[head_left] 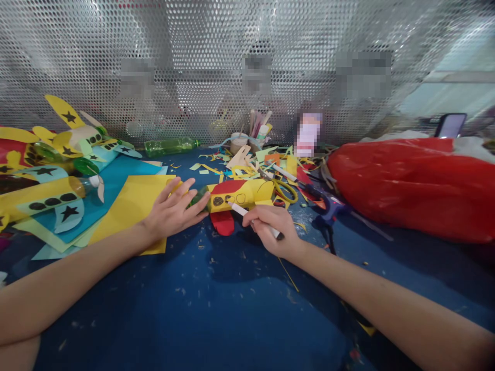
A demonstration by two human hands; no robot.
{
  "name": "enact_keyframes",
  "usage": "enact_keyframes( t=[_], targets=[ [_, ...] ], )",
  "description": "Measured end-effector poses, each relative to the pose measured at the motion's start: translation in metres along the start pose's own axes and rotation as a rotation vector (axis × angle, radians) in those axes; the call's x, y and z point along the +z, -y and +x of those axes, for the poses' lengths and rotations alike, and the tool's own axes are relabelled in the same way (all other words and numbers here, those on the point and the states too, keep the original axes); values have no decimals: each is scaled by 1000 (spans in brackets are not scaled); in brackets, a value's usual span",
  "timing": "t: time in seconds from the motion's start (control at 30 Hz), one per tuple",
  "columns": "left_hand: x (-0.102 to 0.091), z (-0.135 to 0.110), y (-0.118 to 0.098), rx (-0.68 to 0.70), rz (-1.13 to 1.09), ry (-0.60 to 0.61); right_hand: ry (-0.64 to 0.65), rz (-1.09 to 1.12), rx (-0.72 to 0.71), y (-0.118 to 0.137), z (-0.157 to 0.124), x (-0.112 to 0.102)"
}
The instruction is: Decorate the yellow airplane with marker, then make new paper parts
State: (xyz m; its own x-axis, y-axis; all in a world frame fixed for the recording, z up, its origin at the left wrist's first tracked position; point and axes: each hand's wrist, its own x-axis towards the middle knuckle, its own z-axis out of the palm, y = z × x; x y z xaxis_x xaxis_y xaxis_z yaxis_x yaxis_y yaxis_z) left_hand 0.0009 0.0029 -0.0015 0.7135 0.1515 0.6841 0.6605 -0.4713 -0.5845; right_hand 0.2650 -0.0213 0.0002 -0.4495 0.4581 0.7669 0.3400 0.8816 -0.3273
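A toy plane (253, 191), made from a green bottle wrapped in yellow paper with red paper wings, lies on the blue table. Its side bears a blackened oval, a partly inked one and an outlined one. My right hand (276, 229) is closed round a white marker (240, 209), whose tip meets the yellow paper at the ovals. At the plane's green bottle neck, my left hand (176, 208) lies with its fingers stretched and spread, fingertips against it. Under that hand is a yellow sheet (127, 206).
Finished-looking bottle planes (58, 198) crowd the left side. Paper scraps, yellow-handled scissors (285, 191) and a purple glue gun (330, 206) lie behind and right of the plane. A green bottle (170, 147) lies by the perforated metal screen (216, 62). A red bag (410, 185) bulges at right.
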Motion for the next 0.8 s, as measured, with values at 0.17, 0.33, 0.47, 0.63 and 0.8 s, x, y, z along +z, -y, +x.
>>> enact_keyframes(
  t=[0.17, 0.33, 0.47, 0.63, 0.8],
  targets=[
    [0, -1, 0, -9, 3, 15, -8, 0, -3, 0, 1, 1],
    [0, -1, -1, -23, -15, 11, -4, -1, -30, 1, 2, 0],
    [0, 0, 0, 3, 13, 0, -15, -15, -16, 1, 1, 0],
    [1, 0, 1, -4, 12, 2, -35, -20, 28, 1, 0, 0],
    [1, -1, 0, -6, 7, 2, -18, -2, 12, 2, 0, -1]
  ],
)
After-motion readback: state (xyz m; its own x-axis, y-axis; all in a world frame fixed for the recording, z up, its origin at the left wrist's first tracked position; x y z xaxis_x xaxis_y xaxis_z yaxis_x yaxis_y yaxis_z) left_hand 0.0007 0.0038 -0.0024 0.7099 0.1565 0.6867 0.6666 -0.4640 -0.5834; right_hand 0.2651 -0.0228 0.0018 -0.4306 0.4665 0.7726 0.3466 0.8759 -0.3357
